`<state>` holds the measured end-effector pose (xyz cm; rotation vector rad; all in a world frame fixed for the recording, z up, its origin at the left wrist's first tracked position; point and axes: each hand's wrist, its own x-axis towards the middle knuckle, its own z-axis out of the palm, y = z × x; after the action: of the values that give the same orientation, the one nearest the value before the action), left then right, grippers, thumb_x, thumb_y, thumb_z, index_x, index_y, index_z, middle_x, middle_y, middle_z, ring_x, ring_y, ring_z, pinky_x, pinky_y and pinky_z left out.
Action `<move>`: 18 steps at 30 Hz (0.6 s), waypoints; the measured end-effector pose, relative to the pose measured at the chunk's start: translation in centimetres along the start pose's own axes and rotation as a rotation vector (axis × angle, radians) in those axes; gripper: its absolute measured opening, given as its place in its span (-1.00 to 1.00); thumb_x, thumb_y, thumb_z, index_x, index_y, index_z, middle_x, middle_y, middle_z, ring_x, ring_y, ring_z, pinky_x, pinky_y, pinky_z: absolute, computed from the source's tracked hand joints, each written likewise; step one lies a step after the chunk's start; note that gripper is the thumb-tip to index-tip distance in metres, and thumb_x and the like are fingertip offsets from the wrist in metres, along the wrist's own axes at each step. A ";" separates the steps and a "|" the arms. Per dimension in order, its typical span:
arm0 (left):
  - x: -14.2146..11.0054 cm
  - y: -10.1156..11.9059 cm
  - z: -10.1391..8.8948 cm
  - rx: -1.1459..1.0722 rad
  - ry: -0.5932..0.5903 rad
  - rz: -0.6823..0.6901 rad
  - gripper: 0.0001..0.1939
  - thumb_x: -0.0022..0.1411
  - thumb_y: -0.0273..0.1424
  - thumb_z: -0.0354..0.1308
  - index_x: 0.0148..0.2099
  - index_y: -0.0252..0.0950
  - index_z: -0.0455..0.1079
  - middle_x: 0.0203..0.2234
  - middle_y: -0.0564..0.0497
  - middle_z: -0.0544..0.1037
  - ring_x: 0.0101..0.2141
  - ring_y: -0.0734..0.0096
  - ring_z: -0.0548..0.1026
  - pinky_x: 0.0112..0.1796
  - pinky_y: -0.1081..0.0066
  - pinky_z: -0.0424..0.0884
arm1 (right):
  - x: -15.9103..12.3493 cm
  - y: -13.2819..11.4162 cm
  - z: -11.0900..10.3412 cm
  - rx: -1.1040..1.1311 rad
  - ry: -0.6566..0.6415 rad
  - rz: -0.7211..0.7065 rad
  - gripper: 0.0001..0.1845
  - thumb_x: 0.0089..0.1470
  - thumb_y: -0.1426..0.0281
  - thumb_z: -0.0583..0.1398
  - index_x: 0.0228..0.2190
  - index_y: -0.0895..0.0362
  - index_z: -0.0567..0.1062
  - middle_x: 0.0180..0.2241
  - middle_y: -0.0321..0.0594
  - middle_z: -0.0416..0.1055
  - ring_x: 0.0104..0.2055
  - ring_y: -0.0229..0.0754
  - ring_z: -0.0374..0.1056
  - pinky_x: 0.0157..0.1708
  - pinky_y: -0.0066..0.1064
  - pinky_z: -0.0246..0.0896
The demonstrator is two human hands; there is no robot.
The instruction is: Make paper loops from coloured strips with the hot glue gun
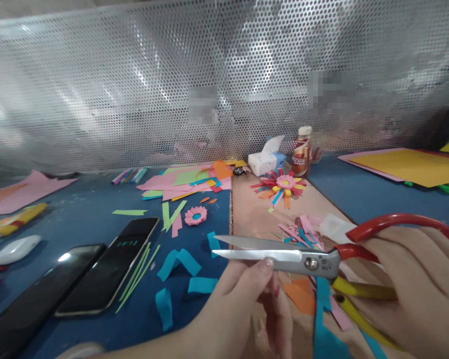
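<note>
My right hand (pixel 415 279) grips scissors (pixel 322 262) by their red handles. The blades point left and stand slightly apart. My left hand (pixel 247 299) is closed just below the blades, its thumb tip over the lower one. What its curled fingers hold, if anything, is hidden. Under my right hand shows a tool with yellow handles (pixel 362 289), its other end hidden. Blue paper (pixel 327 329) and an orange paper piece (pixel 301 294) lie below the scissors. Curled blue paper strips (pixel 164 309) rest left of my left hand.
Two phones (pixel 115 264) lie at left, near a white mouse (pixel 15 250). A paper flower (pixel 284 183) and a pink paper ring (pixel 195 216) lie farther back. Behind them stand a tissue pack (pixel 266 163), a bottle (pixel 301 154) and a perforated metal panel (pixel 142 99).
</note>
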<state>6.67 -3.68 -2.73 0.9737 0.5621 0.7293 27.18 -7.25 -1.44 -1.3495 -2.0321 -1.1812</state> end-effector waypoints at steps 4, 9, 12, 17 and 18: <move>-0.2 0.5 0.3 0.087 0.063 -0.046 -0.74 0.04 -0.24 -0.07 -0.56 -0.30 0.15 -0.89 0.14 0.26 -0.79 0.58 0.19 -0.62 0.49 0.18 | -0.1 0.1 0.1 -0.003 -0.002 -0.013 -0.75 -0.04 0.28 0.01 -0.31 0.15 0.28 -0.31 -0.12 0.28 -0.31 0.01 0.27 -0.47 -0.28 0.15; -0.1 0.3 0.3 0.058 0.050 -0.023 -0.74 0.04 -0.19 -0.08 -0.51 -0.28 0.15 -0.90 0.16 0.27 -0.83 0.57 0.18 -0.68 0.52 0.14 | -0.1 0.0 -0.1 0.013 -0.012 -0.010 -0.75 -0.06 0.30 0.02 -0.31 0.15 0.29 -0.34 -0.13 0.27 -0.32 0.02 0.26 -0.47 -0.27 0.15; 0.1 0.1 0.4 0.025 0.063 -0.009 -0.73 0.04 -0.16 -0.10 -0.50 -0.26 0.13 -0.91 0.17 0.27 -0.86 0.57 0.18 -0.71 0.52 0.11 | -0.1 -0.1 -0.1 0.004 -0.006 -0.015 -0.74 -0.03 0.29 0.00 -0.30 0.16 0.29 -0.35 -0.12 0.26 -0.33 0.01 0.26 -0.49 -0.28 0.14; -0.1 0.3 0.5 0.035 0.078 -0.022 -0.76 0.02 -0.20 -0.07 -0.53 -0.26 0.13 -0.90 0.16 0.25 -0.81 0.56 0.17 -0.67 0.50 0.13 | -0.2 -0.2 0.1 -0.001 -0.009 0.027 -0.74 -0.08 0.29 0.03 -0.30 0.14 0.30 -0.33 -0.14 0.28 -0.31 0.00 0.27 -0.52 -0.32 0.10; -0.2 0.3 0.4 0.040 0.068 -0.022 -0.76 0.03 -0.22 -0.08 -0.54 -0.27 0.14 -0.90 0.15 0.24 -0.80 0.55 0.18 -0.66 0.49 0.13 | -0.2 -0.1 0.2 0.007 -0.014 0.030 -0.74 -0.09 0.29 0.03 -0.31 0.13 0.30 -0.33 -0.15 0.28 -0.31 0.00 0.28 -0.50 -0.31 0.12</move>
<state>6.78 -3.90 -2.22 0.9811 0.6478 0.7355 27.18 -7.26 -1.77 -1.3841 -2.0162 -1.1541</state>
